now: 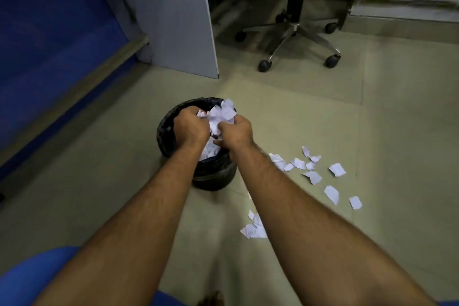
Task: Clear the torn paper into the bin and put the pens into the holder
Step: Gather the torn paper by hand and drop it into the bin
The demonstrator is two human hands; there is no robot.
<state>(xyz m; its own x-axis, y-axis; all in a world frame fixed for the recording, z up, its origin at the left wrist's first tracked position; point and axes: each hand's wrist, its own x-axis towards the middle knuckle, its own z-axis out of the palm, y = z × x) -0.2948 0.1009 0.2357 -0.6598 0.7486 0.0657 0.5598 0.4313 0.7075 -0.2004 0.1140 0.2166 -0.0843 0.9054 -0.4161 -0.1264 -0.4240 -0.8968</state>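
The left hand (190, 126) is clenched on one side of a paper wad (221, 115), held right over the bin (213, 171) so any bits that fall land inside. More paper already lies in the bin. The right hand (236, 130) is clenched on the wad's other side; two hands keep loose bits bunched. Right of the bin, scraps (313, 176) litter the floor (323, 112), so clearing is partly done. No pens or holder show.
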